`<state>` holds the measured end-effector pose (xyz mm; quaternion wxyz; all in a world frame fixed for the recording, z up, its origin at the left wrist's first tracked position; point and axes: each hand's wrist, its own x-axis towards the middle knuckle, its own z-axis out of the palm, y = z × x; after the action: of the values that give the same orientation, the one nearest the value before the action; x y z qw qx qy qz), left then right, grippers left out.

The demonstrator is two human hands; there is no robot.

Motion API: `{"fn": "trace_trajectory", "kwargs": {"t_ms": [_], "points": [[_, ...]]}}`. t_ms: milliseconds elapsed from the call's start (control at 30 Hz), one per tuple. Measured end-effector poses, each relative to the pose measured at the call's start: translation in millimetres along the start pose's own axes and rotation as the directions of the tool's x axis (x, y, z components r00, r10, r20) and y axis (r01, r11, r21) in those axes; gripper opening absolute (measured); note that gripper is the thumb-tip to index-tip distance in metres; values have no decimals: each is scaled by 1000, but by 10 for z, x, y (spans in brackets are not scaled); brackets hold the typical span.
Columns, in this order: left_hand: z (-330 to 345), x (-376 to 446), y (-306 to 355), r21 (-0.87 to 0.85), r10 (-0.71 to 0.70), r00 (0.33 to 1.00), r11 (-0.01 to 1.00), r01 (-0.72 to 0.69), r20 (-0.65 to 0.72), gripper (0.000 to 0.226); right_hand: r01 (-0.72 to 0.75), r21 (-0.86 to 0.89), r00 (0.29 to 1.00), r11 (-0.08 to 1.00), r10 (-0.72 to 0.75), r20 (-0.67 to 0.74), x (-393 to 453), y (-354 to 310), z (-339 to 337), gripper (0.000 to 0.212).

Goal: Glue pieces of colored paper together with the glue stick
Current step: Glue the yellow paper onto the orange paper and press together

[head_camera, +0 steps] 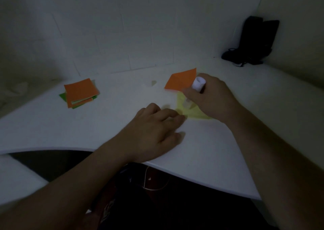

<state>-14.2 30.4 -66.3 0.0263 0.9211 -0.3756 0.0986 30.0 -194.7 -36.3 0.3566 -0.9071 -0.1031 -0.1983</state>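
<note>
White plastic shows above the right hand [210, 96], whose fingers curl round one glue stick [197, 84], tilted with its tip down on a single yellow sheet [191, 111]. The left hand [156, 126] lies flat with straight fingers pressing that sheet's near corner against the table [87, 128]. One loose orange sheet [182, 80] lies just beyond the glue stick. Well apart to the left sits one stack of paper [78, 93], orange on top with green beneath. Two bare forearms reach in from below.
</note>
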Motion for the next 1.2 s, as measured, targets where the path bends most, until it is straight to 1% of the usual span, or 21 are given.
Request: {"fn": "trace_trajectory", "kwargs": {"t_ms": [100,200,333,500,633,767,1033,1133,1200], "points": [[-12,21,13,0,-14,1000,1000,14,26,64,21,10,999,1000,-22,42,-23,-21,30,37],[-30,27,18,5,-10,999,1000,9,42,65,43,-44,995,998,-39,92,-31,-28,81,36],[-39,15,32,3,-7,999,1000,7,50,67,-4,-74,990,997,14,143,4,20,99,31],[-45,8,33,-1,-18,998,1000,18,56,67,-18,-75,990,997,28,136,-1,69,33,33],[-48,7,32,-10,-21,998,1000,22,58,69,-51,-75,988,996,61,141,4,84,-39,30],[-51,9,22,-12,-23,998,1000,24,60,68,-45,-83,987,996,57,151,10,130,-127,27],[-32,12,3,-23,-16,998,1000,18,63,66,-65,-63,982,996,75,171,35,289,-260,33],[-18,22,-8,-24,-20,997,999,22,77,67,-26,-54,982,998,35,184,40,318,-294,35],[-13,23,-14,-18,-15,997,1000,16,75,67,-33,-60,983,998,43,180,35,321,-319,35]]}}
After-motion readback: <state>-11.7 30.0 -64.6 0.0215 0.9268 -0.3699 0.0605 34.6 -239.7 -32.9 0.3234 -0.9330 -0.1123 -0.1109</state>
